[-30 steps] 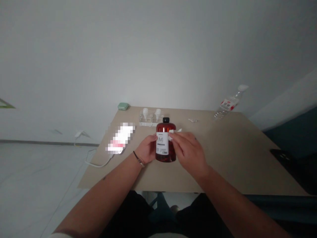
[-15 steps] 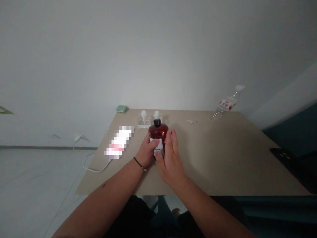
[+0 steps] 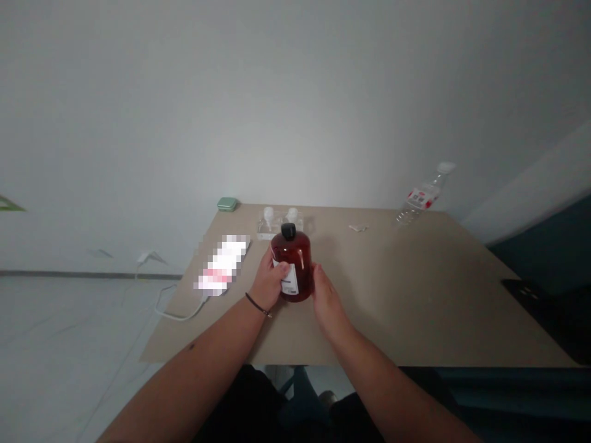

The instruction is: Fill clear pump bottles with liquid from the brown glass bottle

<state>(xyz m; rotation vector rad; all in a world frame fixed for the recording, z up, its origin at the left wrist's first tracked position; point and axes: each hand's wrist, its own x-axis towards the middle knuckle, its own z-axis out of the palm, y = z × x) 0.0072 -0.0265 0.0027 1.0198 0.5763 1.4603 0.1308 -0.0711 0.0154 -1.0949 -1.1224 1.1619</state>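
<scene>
A reddish-brown bottle (image 3: 302,261) with a black cap and a white label is held upright, slightly tilted, above the front half of the table. My left hand (image 3: 268,282) is closed around its left side, the thumb lying on the label. On the other side, my right hand (image 3: 329,301) cups the bottle's lower right, and most of its fingers are hidden behind the bottle. Just beyond the bottle stand two small clear bottles (image 3: 266,235) with white tops, partly covered by it.
A phone (image 3: 226,264) with a blurred screen lies at left, a white cable (image 3: 184,318) plugged into it. A green case (image 3: 226,204) sits at the back left corner. Near the wall are a white scrap (image 3: 357,228) and a clear plastic bottle (image 3: 420,197). A dark object (image 3: 530,295) is at right.
The brown bottle has turned and shifted slightly left, its label now facing further left. My right hand has moved from its front, the thumb leaving the label, and the fingers went behind the bottle.
</scene>
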